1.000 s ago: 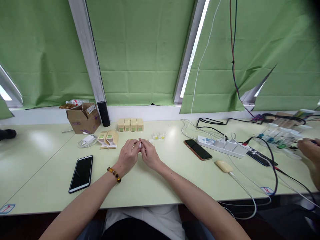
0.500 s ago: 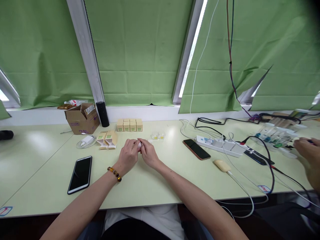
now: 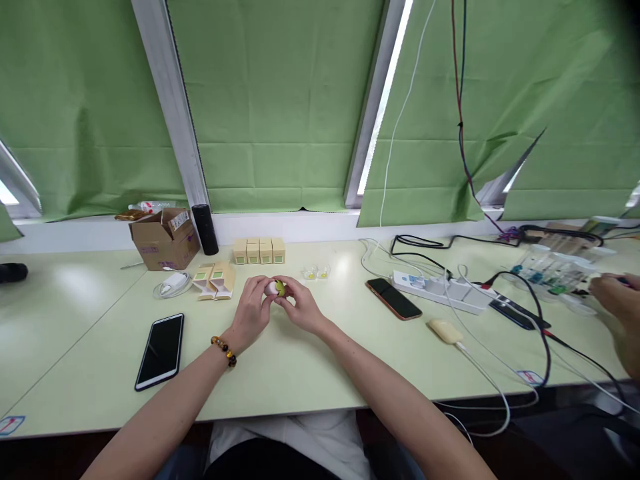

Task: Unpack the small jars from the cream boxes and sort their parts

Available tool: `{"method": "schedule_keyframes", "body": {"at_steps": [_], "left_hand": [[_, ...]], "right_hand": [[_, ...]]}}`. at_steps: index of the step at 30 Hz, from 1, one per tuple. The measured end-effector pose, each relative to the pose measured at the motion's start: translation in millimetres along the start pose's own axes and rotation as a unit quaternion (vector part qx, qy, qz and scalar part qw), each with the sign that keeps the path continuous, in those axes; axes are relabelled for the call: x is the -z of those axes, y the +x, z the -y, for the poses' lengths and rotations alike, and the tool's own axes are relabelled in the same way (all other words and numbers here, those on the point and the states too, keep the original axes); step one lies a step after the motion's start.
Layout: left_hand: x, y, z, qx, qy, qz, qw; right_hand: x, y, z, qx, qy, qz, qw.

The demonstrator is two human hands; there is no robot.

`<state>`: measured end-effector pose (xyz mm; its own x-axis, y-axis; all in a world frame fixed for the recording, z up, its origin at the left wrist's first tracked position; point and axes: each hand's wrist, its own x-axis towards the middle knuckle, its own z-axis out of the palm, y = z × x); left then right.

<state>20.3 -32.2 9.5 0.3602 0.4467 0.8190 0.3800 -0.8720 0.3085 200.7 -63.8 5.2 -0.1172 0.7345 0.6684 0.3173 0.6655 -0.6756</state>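
Green blinds (image 3: 275, 100) hang behind a pale tabletop (image 3: 310, 367); the left hand (image 3: 251, 312) and right hand (image 3: 303, 308) pinch a pink-and-green thing (image 3: 275, 288) in their grip.

One white-and-green object (image 3: 275, 288) is sitting in the fingers (image 3: 293, 283). Around it, four small closed boxes (image 3: 259, 251) are standing at 12 o'clock, two opened boxes (image 3: 215, 280) at 9 and two clear containers (image 3: 323, 273) at 2. One cardboard carton (image 3: 165, 241) is standing at 10, one black cylinder (image 3: 205, 230) between 10 and 11. One phone (image 3: 160, 351) is lying at 8; another phone (image 3: 393, 298), one power strip (image 3: 443, 292) and one dark flat device (image 3: 518, 311) are lying at 3.
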Motion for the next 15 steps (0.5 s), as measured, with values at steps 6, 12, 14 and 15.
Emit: {"method": "schedule_keyframes", "body": {"at_steps": [6, 12, 14, 15], "left_hand": [[-8, 0, 0, 0.081, -0.089, -0.015, 0.993], [-6, 3, -2, 0.116, -0.139, -0.072, 0.981], [-4, 6, 3, 0.156, -0.184, -0.123, 0.963], [-3, 8, 7, 0.186, -0.221, -0.145, 0.946]], "right_hand": [[-7, 2, -6, -0.074, 0.084, -0.013, 0.994], [-5, 7, -10, -0.116, 0.133, -0.034, 0.984], [5, 9, -14, -0.137, 0.142, -0.061, 0.978], [11, 10, -16, -0.146, 0.139, -0.073, 0.977]]}}
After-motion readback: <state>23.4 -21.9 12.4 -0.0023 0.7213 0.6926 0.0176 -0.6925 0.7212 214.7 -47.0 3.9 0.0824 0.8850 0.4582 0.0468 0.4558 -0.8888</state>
